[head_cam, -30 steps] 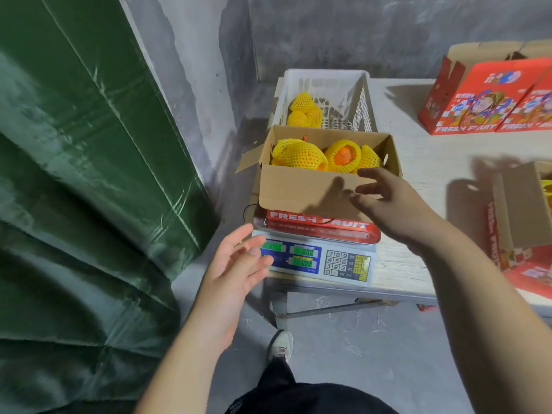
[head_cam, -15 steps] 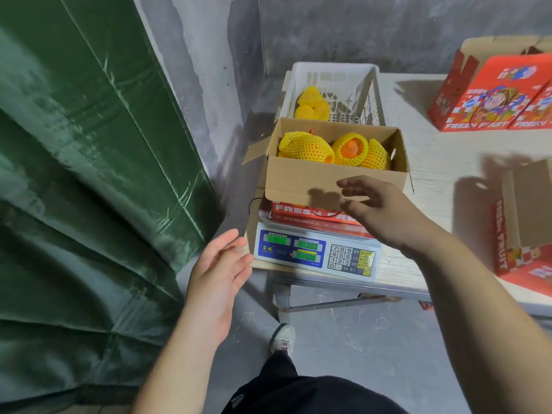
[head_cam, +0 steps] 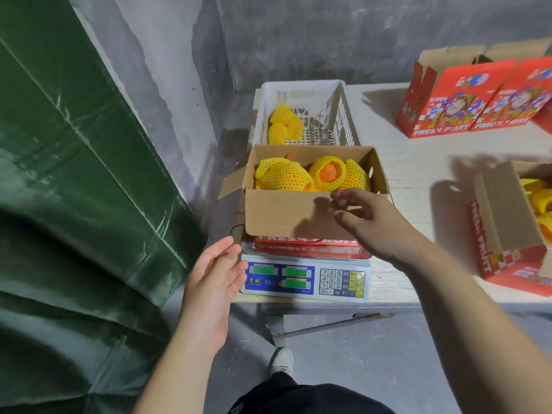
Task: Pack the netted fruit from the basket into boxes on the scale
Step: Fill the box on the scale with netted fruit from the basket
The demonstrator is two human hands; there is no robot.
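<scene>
An open cardboard box [head_cam: 280,213] stands on the scale [head_cam: 304,279], holding several fruits in yellow net [head_cam: 282,176]; one shows orange [head_cam: 328,171]. Behind it the white basket [head_cam: 346,115] holds three netted fruits [head_cam: 282,124] at its left side. My right hand [head_cam: 373,222] hovers in front of the box's near right wall, fingers spread and loosely bent, holding nothing. My left hand [head_cam: 215,279] is open beside the scale's left end, palm turned toward it.
Red FRESH FRUIT boxes [head_cam: 466,97] stand at the table's back right. Another open box with netted fruit [head_cam: 507,231] sits at the right edge. A green tarp [head_cam: 74,189] hangs on the left. My shoe [head_cam: 280,360] is on the concrete floor below the table edge.
My right hand has drifted slightly toward the box's front right edge. My left hand stays open near the scale's left side. The camera view shifted a little.
</scene>
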